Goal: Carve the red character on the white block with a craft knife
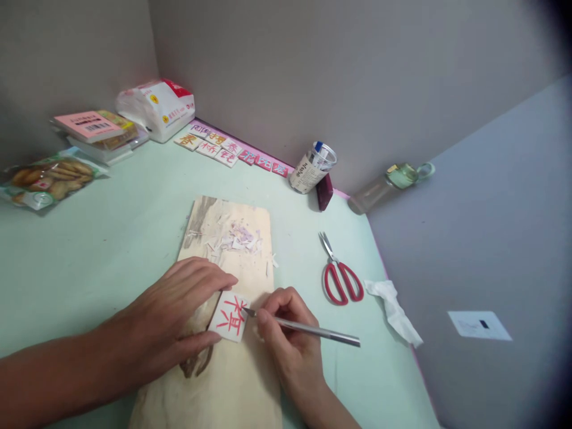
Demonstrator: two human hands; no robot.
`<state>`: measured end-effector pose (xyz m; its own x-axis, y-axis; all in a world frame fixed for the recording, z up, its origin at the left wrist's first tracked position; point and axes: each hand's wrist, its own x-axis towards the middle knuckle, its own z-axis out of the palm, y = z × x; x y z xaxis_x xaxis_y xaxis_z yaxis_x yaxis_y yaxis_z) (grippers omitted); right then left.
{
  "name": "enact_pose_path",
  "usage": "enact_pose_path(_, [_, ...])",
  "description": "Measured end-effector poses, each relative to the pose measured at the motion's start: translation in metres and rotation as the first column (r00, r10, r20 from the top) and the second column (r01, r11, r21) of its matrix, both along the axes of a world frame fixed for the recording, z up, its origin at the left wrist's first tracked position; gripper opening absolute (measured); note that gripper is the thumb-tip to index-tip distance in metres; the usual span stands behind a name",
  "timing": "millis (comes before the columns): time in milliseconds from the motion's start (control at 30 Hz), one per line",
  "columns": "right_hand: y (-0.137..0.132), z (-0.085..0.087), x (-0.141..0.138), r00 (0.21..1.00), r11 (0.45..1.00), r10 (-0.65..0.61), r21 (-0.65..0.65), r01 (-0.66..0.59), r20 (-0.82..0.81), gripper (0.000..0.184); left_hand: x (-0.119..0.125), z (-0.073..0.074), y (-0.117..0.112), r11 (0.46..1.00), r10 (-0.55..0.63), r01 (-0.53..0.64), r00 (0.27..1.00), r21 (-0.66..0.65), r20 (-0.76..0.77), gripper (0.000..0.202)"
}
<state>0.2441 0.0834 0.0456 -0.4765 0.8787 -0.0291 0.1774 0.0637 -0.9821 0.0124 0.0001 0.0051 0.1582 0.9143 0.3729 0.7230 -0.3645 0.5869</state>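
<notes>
A small white square tile (231,318) with a red character lies on a wooden board (232,381). My left hand (179,316) lies over the board, thumb and forefinger pinched on the tile's left edges, holding it down. My right hand (286,333) grips a thin metal craft knife (308,329) like a pen. Its tip touches the tile's upper right edge. Pale shavings (236,238) lie scattered on the far half of the board.
Red-handled scissors (339,275) and a crumpled tissue (393,307) lie right of the board. A cup of pens (313,167) and a row of finished tiles (223,149) stand along the back wall. Snack bag (44,179), booklets (96,128), tissue pack (156,107) at far left.
</notes>
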Motion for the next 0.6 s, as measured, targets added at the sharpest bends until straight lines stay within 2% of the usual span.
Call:
enact_pose_path(267, [-0.0017,0.0048,-0.0019,0.998,0.994,0.057,0.089,-0.057,0.008,0.023,0.0006,0.0027,0.0009,1.000,0.013,-0.013,1.000,0.025,0.019,0.054])
enact_pose_path(433, [-0.0019,0.0084,-0.0022,0.995,0.989,0.087,0.118,-0.093,0.055,0.022,-0.0019,0.0021,0.0011,1.000,-0.016,0.016,0.999,0.009,-0.035,0.054])
enact_pose_path(600, [-0.0009,0.0088,-0.0034,0.992,0.981,0.097,0.157,-0.110,0.085,0.021,-0.0004,-0.0002,0.0018,0.999,0.015,-0.015,1.000,0.040,0.008,0.051])
